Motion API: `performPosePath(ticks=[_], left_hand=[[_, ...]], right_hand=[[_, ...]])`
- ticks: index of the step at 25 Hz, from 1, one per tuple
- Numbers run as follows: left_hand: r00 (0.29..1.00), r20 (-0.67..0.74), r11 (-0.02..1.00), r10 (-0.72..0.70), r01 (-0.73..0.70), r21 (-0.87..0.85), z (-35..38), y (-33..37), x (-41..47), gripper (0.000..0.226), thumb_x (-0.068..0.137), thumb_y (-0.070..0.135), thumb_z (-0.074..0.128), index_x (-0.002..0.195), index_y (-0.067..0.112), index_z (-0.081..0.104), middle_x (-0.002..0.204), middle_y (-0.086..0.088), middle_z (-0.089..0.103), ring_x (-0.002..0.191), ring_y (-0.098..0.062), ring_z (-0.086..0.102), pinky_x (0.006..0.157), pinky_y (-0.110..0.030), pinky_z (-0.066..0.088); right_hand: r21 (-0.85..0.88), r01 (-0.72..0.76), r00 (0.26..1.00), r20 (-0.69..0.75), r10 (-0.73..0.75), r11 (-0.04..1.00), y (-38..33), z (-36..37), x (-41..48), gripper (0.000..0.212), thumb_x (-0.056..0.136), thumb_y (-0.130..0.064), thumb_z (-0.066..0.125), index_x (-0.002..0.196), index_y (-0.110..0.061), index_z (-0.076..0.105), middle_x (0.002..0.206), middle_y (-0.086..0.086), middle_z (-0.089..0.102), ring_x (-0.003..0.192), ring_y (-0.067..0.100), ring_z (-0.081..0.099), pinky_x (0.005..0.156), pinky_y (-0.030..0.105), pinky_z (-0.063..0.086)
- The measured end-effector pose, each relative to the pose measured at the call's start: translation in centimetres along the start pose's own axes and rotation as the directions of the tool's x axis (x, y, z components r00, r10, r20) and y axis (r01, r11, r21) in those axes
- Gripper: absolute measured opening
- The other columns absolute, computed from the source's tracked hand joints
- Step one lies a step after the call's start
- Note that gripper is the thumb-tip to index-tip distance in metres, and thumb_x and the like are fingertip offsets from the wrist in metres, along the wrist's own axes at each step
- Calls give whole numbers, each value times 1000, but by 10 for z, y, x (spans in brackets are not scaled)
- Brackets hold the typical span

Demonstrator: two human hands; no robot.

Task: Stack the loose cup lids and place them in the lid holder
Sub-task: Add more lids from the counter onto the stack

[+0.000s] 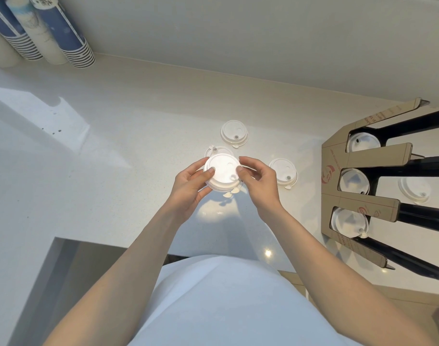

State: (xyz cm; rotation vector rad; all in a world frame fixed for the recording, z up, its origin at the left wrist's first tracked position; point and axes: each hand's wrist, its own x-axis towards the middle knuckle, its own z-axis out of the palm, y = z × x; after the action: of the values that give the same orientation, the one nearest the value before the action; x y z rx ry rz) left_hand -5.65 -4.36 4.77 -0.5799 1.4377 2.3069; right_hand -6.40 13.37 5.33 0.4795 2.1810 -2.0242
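Observation:
A small stack of white cup lids [222,173] is held above the counter between my left hand [189,187] and my right hand [257,182], thumbs resting on its top. Just behind the stack another loose lid [214,150] lies on the counter, partly hidden. One more loose lid [234,133] lies farther back, and a third [283,171] sits to the right of my right hand. The brown cardboard lid holder [338,201] stands at the right, with white lids visible in its three slots. Beyond the holder another lid [414,189] lies on the counter.
Stacks of blue and white paper cups [71,38] stand at the back left against the wall. The white counter [113,146] has a cut-out edge at the lower left. The holder's black legs [423,216] stretch to the right.

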Motion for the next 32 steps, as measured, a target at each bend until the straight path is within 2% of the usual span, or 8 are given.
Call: performPosePath(ticks=[7,11,14,18,22,25,28,32], left_hand=[[1000,-2,1000,-2,2,17,0,1,1,42,100,14,58,141,12,56,134,-9,68,123,-25,65,102,-38,53],[1000,-12,1000,1,-1,13,3,-1,1,39,102,14,53,142,12,55,131,-8,69,120,-24,66,97,-34,57],[1000,-17,1000,12,-12,22,4,-3,2,40,103,14,52,143,10,54,134,-10,67,121,-25,65,93,-31,58],[999,-41,999,27,-25,38,6,-2,2,39,103,17,53,141,10,54,129,-9,69,118,-24,67,89,-30,60],[998,-46,992,49,-43,115,8,-4,2,37,102,18,56,137,6,56,131,-14,67,118,-25,67,87,-29,60],[995,-73,980,65,-50,193,8,-8,3,35,100,18,58,134,10,59,127,-18,67,119,-28,66,89,-32,59],[996,-65,976,68,-53,212,9,-10,2,36,96,13,65,132,10,63,126,-19,64,111,-22,68,93,-35,59],[991,-106,964,85,-55,260,13,-12,1,40,88,5,72,128,4,64,126,-20,67,102,-23,72,90,-33,60]], right_hand=[[-9,-14,1000,24,14,1000,-1,-3,-3,34,85,-18,75,119,-14,70,119,-3,71,113,15,64,104,40,50],[9,-6,999,47,6,1000,-1,-5,-5,34,83,-11,76,116,-13,71,117,-1,73,112,17,66,101,39,53],[29,4,998,66,-6,1000,-2,-6,-7,36,82,-5,75,118,-11,69,116,0,73,112,17,67,97,33,55],[39,10,996,88,-13,999,-6,-8,-12,39,81,0,74,117,-13,66,108,-13,71,98,1,68,79,15,55],[32,11,998,69,-13,999,-7,-10,-11,39,82,0,74,114,-20,62,109,-16,67,90,-8,67,80,16,56],[31,12,999,30,-13,999,-5,-12,-10,32,88,-4,70,117,-15,63,109,-14,67,94,-1,66,88,20,53],[20,7,1000,2,-7,1000,-1,-14,-8,28,89,-4,68,115,-13,65,106,-8,70,99,10,67,94,29,54],[34,3,1000,-3,-3,999,2,-16,-7,30,88,-6,70,117,-11,65,111,-2,70,102,14,67,93,28,54]])
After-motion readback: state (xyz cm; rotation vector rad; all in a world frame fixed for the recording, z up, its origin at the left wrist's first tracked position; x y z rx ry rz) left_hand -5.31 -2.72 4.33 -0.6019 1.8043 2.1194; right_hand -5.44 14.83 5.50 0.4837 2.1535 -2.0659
